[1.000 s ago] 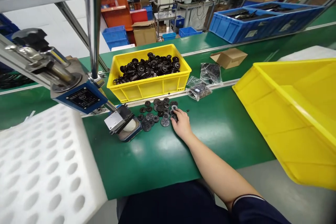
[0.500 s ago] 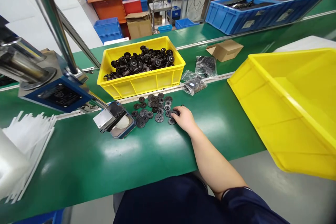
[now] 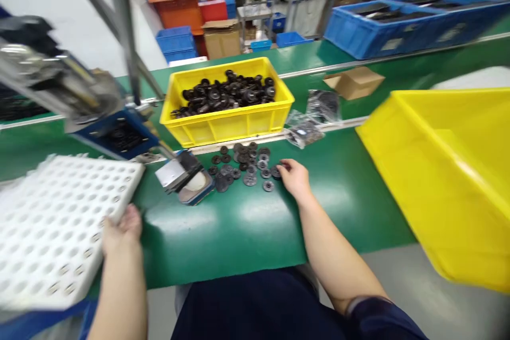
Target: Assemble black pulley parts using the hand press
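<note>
A white foam tray [image 3: 75, 212] with rows of round holes is at the left, tilted and blurred; some holes along its near and right edges hold metallic-looking round parts. My left hand [image 3: 123, 226] is closed on the tray's right edge, its fingers partly hidden. On the green table, my right hand [image 3: 295, 178] has thumb and fingers curled together at a black disc [image 3: 275, 172], pinching its right rim while it rests on or just above the surface. Several more black toothed or holed discs [image 3: 250, 178] lie loosely to the left of that hand.
A blue hand press [image 3: 119, 135] stands left of the discs, its base [image 3: 195, 194] nearby. Behind them sits a yellow bin [image 3: 235, 122] of black parts. Plastic bags [image 3: 305, 133] and an open carton [image 3: 354, 82] lie beyond. A large yellow bin [image 3: 430, 196] leans at right.
My left hand has come into view gripping the white tray, whose holed face now shows. My right hand has shifted slightly right with the black disc. The view has swung a little left.
</note>
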`<state>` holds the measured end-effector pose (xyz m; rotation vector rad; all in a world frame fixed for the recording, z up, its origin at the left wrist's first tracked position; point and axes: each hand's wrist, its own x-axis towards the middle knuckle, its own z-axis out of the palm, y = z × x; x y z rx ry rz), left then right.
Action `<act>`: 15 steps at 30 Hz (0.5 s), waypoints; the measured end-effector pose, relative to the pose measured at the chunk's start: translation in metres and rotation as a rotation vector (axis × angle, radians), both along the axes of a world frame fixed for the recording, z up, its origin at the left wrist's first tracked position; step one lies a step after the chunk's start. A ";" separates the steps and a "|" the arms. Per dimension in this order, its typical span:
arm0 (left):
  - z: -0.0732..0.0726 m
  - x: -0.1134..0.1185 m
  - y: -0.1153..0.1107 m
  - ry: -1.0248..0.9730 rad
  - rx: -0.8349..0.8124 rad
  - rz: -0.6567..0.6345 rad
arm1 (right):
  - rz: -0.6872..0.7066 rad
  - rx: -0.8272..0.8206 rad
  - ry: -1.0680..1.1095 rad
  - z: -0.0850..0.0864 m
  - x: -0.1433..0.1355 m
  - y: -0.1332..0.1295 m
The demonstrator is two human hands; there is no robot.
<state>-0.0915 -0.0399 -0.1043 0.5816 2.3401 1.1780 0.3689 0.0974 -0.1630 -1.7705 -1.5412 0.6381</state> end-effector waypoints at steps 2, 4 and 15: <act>-0.006 0.010 0.008 -0.129 0.119 0.027 | -0.010 -0.002 0.000 0.001 0.000 0.000; -0.010 0.016 0.008 -0.217 0.241 0.029 | -0.027 -0.011 -0.008 -0.001 0.000 0.005; 0.001 -0.018 -0.157 0.808 0.024 0.126 | 0.221 0.094 -0.358 -0.018 -0.005 0.009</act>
